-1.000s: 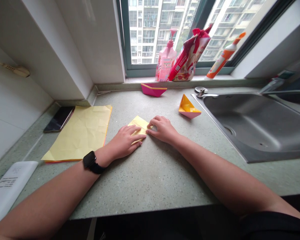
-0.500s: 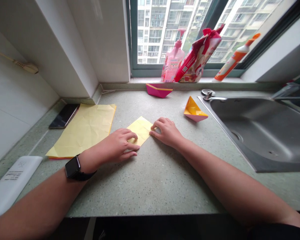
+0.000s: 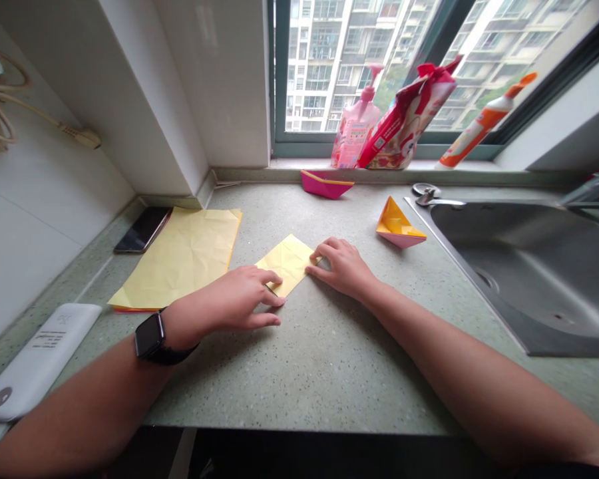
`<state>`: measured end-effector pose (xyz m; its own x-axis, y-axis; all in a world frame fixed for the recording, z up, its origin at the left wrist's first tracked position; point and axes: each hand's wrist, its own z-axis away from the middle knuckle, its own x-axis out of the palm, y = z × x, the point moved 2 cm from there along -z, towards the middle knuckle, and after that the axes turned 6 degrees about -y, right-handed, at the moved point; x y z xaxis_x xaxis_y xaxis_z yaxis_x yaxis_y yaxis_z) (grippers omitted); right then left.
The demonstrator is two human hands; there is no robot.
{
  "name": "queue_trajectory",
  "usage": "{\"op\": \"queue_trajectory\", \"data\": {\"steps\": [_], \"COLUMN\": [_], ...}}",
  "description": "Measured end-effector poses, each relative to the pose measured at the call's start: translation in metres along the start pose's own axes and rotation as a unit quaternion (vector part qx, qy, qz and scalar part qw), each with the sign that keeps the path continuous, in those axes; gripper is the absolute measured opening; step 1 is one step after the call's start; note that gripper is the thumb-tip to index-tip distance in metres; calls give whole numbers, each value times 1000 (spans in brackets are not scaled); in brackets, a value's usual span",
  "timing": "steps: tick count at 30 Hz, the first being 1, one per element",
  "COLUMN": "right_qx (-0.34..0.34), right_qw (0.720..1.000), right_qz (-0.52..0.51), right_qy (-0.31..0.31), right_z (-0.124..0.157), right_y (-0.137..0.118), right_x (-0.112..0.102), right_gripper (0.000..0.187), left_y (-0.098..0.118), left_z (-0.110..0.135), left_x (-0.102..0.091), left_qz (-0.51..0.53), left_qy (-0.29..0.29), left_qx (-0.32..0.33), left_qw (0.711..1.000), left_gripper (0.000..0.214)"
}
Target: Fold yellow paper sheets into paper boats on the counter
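A small folded yellow paper [image 3: 289,261] lies flat on the speckled green counter [image 3: 309,359] in front of me. My left hand [image 3: 234,303], with a black watch on the wrist, rests on the counter with its fingertips pressing the paper's near left corner. My right hand [image 3: 343,266] lies with curled fingers pressing on the paper's right corner. Neither hand lifts the paper.
A stack of creased yellow sheets [image 3: 184,256] lies to the left, beside a phone [image 3: 143,229]. A white device [image 3: 34,362] sits near left. A pink paper boat [image 3: 326,184] and an orange one [image 3: 398,226] stand farther back. A steel sink [image 3: 524,266] is on the right; bottles line the sill.
My left hand has slid back toward me off the middle of the paper, uncovering more of it. My right hand stays at the right corner. The view has shifted slightly.
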<state>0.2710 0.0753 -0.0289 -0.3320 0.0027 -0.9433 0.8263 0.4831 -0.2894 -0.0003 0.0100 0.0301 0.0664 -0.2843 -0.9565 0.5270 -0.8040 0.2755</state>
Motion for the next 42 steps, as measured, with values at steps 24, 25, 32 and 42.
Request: {"op": "queue_trajectory", "data": {"steps": [24, 25, 32, 42], "right_qx": [30, 24, -130, -147], "right_qw": [992, 990, 990, 989], "right_qz": [-83, -87, -21, 6], "right_qy": [95, 111, 39, -17], "right_z": [-8, -6, 4, 5], "right_y": [35, 34, 10, 13], "right_x": [-2, -4, -5, -2], "right_gripper": [18, 19, 20, 32], "left_y": [-10, -10, 1, -21], "left_z": [-1, -1, -10, -13], "left_x": [5, 5, 14, 16], "left_qz": [40, 41, 3, -82], "left_qy": [16, 19, 38, 212], "left_qx": [7, 10, 42, -215], "left_qw": [999, 999, 998, 950], "left_gripper": [17, 17, 23, 29]}}
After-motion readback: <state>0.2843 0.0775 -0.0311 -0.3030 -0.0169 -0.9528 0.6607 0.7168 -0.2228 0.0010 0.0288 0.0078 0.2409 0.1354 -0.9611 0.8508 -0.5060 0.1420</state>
